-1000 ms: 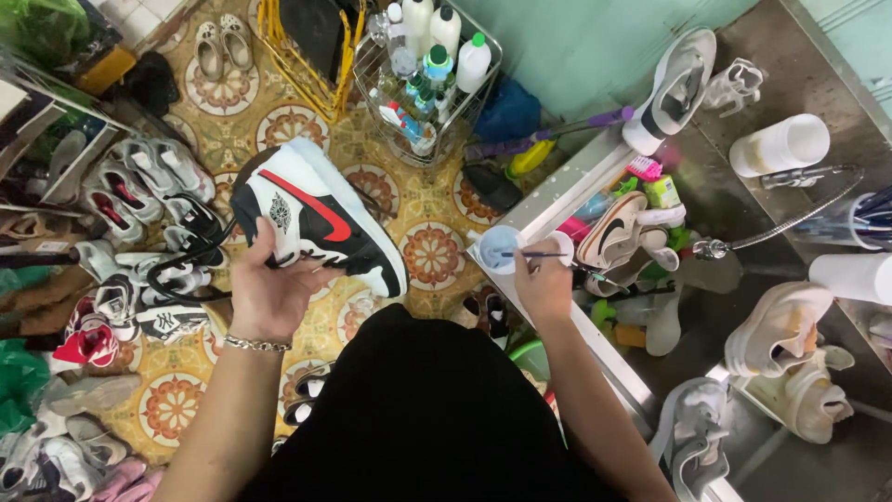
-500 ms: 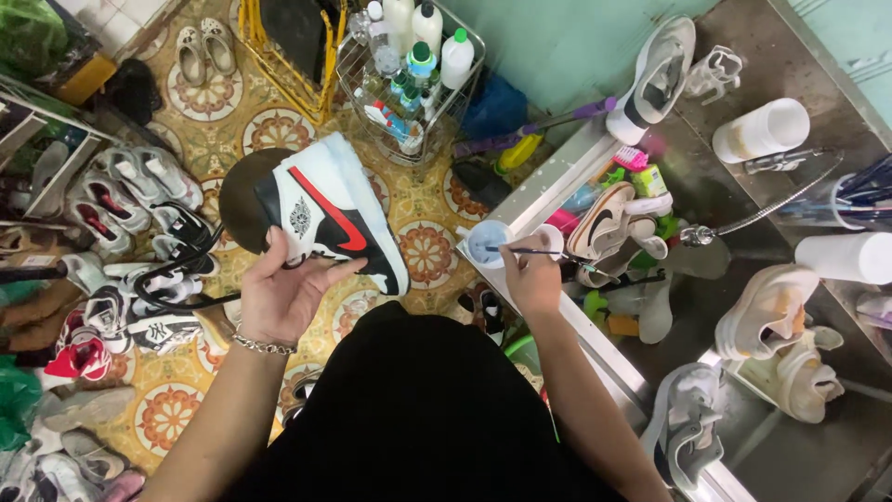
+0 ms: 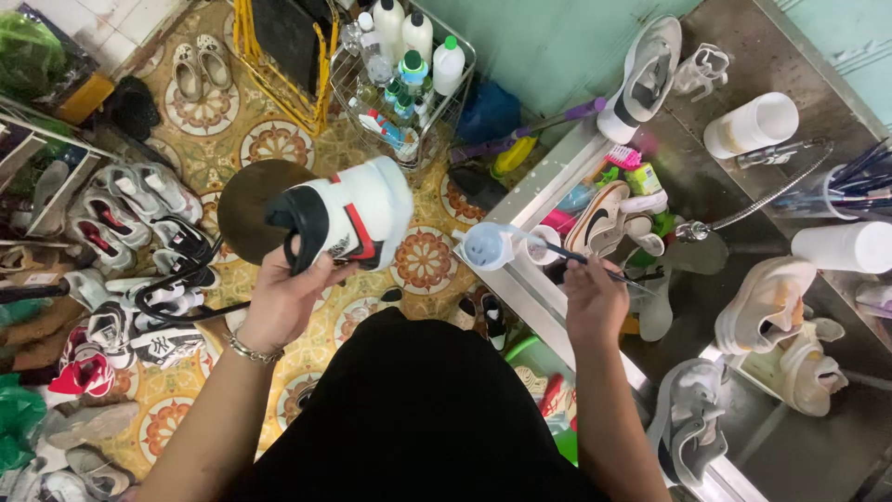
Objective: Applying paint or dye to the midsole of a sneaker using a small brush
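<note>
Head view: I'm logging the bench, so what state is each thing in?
Left hand: gripping the sneaker.
Sneaker: held up, lying sideways.
Right hand: pinching a thin brush.
Brush: tip in the small cup.
Small cup: upright, on the ledge.
Wire basket: holds upright bottles.

Patterned tile floor (image 3: 423,260): many shoes (image 3: 130,200), wire bottle basket (image 3: 409,102), perhaps.

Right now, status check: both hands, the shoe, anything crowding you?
Left hand grips white, black and red high-top sneaker, raised over tiled floor. Right hand holds thin brush, tip at small cup. Shoes crowd steel counter.
</note>
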